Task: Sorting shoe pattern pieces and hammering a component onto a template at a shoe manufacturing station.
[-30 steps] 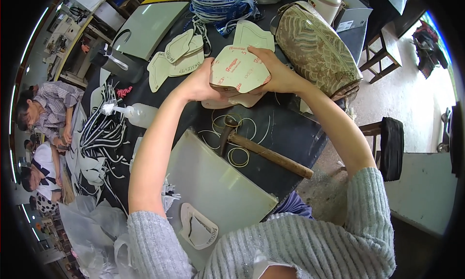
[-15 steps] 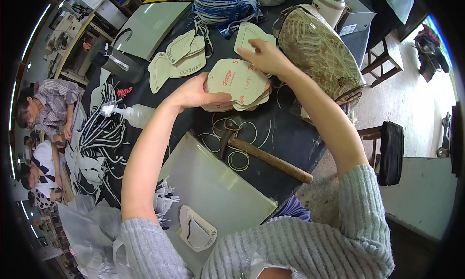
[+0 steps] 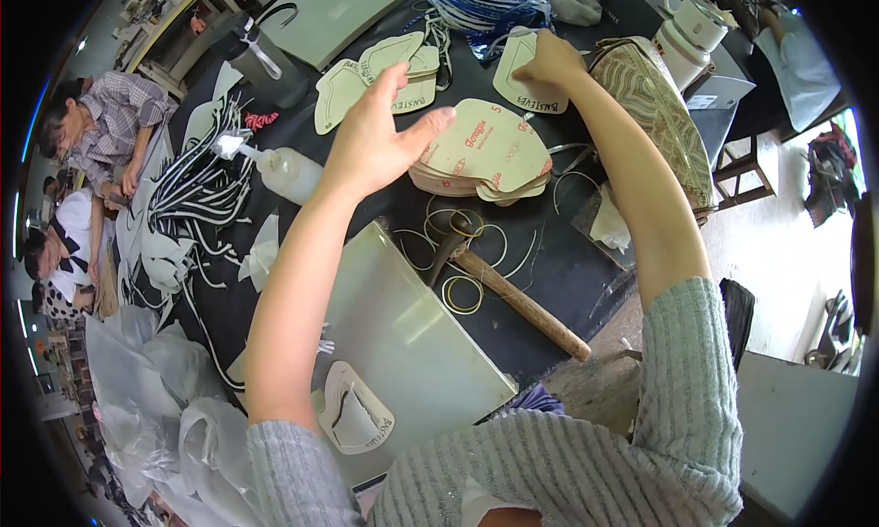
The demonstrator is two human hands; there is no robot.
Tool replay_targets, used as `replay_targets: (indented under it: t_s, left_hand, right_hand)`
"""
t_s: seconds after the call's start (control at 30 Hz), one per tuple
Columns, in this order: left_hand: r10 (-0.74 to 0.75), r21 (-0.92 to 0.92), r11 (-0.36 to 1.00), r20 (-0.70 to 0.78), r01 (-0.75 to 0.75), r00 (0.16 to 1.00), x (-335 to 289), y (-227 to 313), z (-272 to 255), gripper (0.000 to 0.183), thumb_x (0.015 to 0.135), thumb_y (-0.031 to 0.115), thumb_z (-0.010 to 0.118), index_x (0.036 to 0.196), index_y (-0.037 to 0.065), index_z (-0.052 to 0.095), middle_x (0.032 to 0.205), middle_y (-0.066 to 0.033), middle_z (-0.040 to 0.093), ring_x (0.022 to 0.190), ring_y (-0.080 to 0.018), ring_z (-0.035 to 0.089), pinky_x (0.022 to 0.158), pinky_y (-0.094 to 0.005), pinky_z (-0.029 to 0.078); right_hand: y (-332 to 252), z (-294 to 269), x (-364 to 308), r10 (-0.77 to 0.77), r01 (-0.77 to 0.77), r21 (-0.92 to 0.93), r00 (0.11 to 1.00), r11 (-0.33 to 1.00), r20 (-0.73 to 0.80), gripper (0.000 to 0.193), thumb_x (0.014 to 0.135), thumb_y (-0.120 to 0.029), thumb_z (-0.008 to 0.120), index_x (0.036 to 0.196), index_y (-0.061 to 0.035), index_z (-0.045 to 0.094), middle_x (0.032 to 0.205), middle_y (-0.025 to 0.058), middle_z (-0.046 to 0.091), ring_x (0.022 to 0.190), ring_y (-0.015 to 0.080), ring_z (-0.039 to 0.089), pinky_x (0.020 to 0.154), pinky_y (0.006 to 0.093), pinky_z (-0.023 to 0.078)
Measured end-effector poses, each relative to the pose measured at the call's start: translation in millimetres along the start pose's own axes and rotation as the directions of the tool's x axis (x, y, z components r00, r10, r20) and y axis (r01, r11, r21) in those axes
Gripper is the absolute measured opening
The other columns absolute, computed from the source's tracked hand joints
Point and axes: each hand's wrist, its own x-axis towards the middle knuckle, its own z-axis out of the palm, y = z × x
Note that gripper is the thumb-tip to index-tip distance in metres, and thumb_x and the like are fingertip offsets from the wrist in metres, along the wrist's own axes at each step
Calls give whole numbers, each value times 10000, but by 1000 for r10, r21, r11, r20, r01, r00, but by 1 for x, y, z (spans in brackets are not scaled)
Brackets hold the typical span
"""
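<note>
L hand (image 3: 375, 152) is open, thumb spread wide from fingers, just L of the stack of cream cutouts (image 3: 494, 147) w/ red print; can't tell if thumb tip touches it. Stack sits mid-worktop (image 3: 581, 266), approx. btwn both arms. R hand (image 3: 557, 67) is over a cream template (image 3: 509, 80) behind the stack, fingers bent down at it; can't tell if they grip. More templates (image 3: 341, 95) lie past L hand, partly overlapping. Hammer (image 3: 522, 300) lies nr side of stack, head by thin loops (image 3: 461, 293), next to a pale board (image 3: 417, 321). Squeeze bottle (image 3: 288, 174) is L of L forearm.
</note>
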Motion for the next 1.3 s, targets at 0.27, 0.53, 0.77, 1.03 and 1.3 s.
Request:
replay_targets:
  t_s: [0.27,0.53,0.77,1.03,1.3]
  left_hand:
    - [-316,-745,599,119,295,941,-17,36,-35,587,899,496,623,1138,-35,548,969,-176,683,876,-226,692,715,-318,569]
    - [-291,-821,423,278,384,915,-24,48,-5,390,894,366,674,1003,-1,600,844,-86,655,713,-155,651,636,-282,578]
    - [-289,-872,403,168,279,942,-37,41,5,196,899,239,690,807,74,636,676,12,596,580,-82,573,548,-201,494]
    - [-331,-874,459,-3,159,944,-40,30,0,242,930,289,649,952,52,609,884,-57,659,737,-129,645,581,-224,502]
    - [-259,-836,534,-20,126,966,-33,17,-9,172,938,236,627,918,65,630,859,-13,653,749,-94,632,580,-218,487]
  right_hand:
    - [-36,-89,-77,-567,658,28,669,753,-482,308,794,-195,679,1068,-54,667,984,146,686,892,327,651,782,393,512]
    - [-36,-116,-115,-661,572,532,750,624,-31,306,866,-266,700,1025,-6,686,829,8,660,757,77,589,693,254,486]
    - [-35,-81,-94,-503,133,938,863,321,50,367,896,-289,679,1161,-39,640,990,6,669,854,69,625,752,246,514]
    - [-34,-70,-95,-552,123,950,832,286,59,384,851,-211,718,1179,-31,632,1032,33,688,927,101,644,832,267,514]
    - [-31,-76,-113,-573,204,892,816,405,73,438,864,-258,705,1210,-11,600,1041,41,674,901,110,641,797,255,518]
